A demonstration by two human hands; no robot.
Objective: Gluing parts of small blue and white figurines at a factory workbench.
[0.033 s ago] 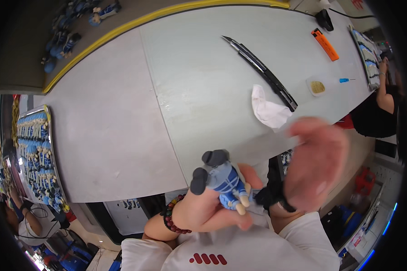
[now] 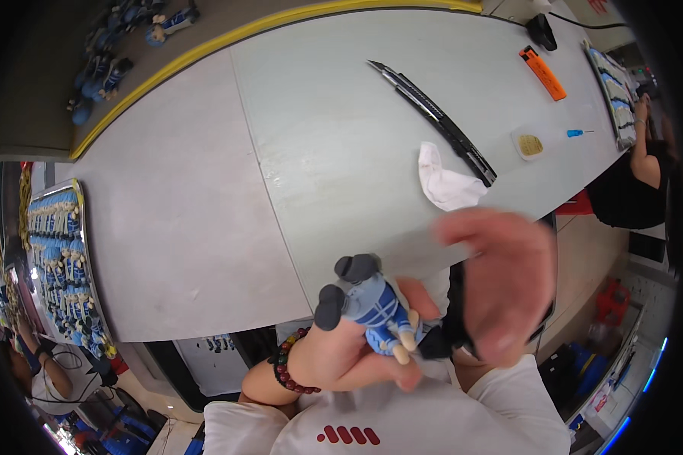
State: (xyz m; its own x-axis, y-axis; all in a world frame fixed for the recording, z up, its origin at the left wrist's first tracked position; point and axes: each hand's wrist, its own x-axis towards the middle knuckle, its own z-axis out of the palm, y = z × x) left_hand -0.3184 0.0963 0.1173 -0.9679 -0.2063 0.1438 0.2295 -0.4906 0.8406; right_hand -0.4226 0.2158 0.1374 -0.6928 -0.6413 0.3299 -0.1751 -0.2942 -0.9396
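Observation:
My left hand (image 2: pixel 349 356), with a beaded bracelet at the wrist, is closed round a small figurine (image 2: pixel 372 307). The figurine is pale blue with a darker blue crossed pattern, two dark grey rounded parts at its upper left end and cream-coloured limb ends at its lower right. To the right of it, apart from the figurine, my right hand (image 2: pixel 501 284) hangs in the air near the table's front edge. Motion smears its fingers, and whether it holds anything small does not show. Beyond my right hand lies a crumpled white cloth (image 2: pixel 448 182).
A black craft knife (image 2: pixel 436 117) lies across the grey table (image 2: pixel 182 205). Right of it are a small dish of yellowish stuff (image 2: pixel 529 144), a blue-hubbed needle (image 2: pixel 577 133) and an orange case (image 2: pixel 542 73). A tray of figurines (image 2: pixel 83 258) stands left; people sit at both sides.
My right hand has moved left, nearer to the figurine. My left hand still holds the figurine in nearly the same place.

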